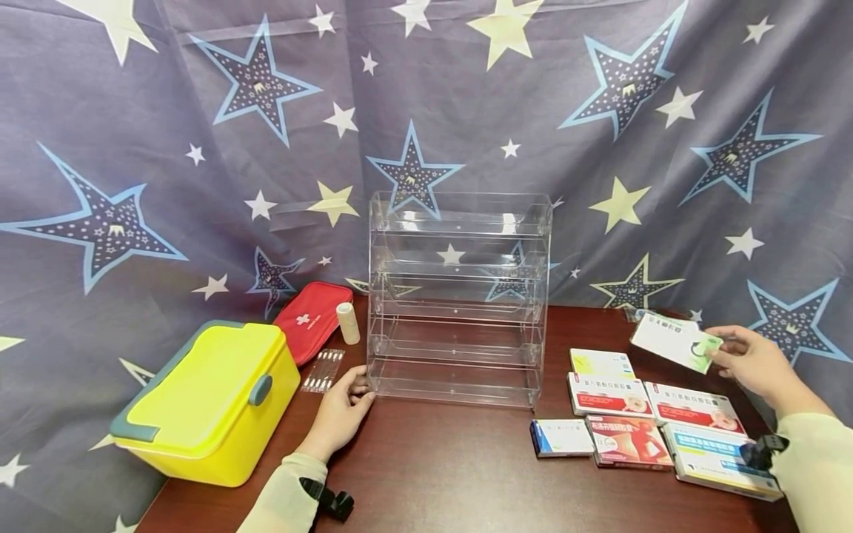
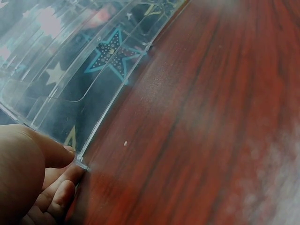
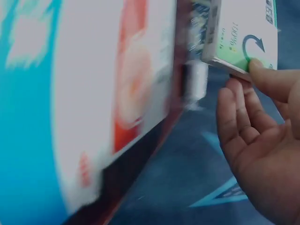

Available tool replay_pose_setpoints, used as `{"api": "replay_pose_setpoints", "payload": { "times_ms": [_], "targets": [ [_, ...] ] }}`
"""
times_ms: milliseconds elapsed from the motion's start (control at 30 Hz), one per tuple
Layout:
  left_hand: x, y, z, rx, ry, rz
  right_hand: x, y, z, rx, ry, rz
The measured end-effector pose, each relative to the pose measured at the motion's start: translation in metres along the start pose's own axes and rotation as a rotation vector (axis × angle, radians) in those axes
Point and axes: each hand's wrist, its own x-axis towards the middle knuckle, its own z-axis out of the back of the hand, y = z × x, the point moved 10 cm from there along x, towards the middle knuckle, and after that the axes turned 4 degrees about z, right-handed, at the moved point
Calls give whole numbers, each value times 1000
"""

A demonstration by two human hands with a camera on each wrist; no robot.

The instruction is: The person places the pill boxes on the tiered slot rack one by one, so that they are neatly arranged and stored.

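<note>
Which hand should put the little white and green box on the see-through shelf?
Right, probably. The right hand already pinches the white and green box in the air beside the clear shelf, while the left hand rests against the shelf's lower left corner, likely steadying it.

The clear shelf rack (image 1: 458, 300) stands upright at the middle of the table (image 1: 453, 474), before the hanging cloth (image 1: 133, 148). Left of it lie a strip of vials (image 1: 323, 369), a small roll (image 1: 347, 323) and a zipped pouch (image 1: 312, 320), with the lidded case (image 1: 206, 403) nearer the table's front left corner. The left hand (image 1: 341, 416) rests on the table, touching the rack's lower left corner. Right of the rack, six flat boxes (image 1: 640, 426) lie side by side in rows. Behind them the right hand (image 1: 760, 365) holds one more box (image 1: 674, 341) above the table
</note>
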Motion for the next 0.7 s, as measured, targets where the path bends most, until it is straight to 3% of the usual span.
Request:
{"api": "replay_pose_setpoints", "payload": {
  "times_ms": [100, 233, 333, 433, 500, 700],
  "targets": [
    [0, 0, 0, -1, 1, 2, 4, 36, 16, 82, -114, 69],
    [0, 0, 0, -6, 4, 8, 12, 106, 37, 258, -233, 173],
    [0, 0, 0, -4, 4, 9, 20, 170, 46, 420, -280, 272],
    [0, 0, 1, -1, 1, 7, 30, 230, 44, 544, -274, 369],
    [0, -1, 2, 1, -2, 5, 41, 263, 37, 575, -261, 411],
    [-1, -2, 2, 4, -5, 9, 75, 337, 9, 466, -288, 434]
  ]
}}
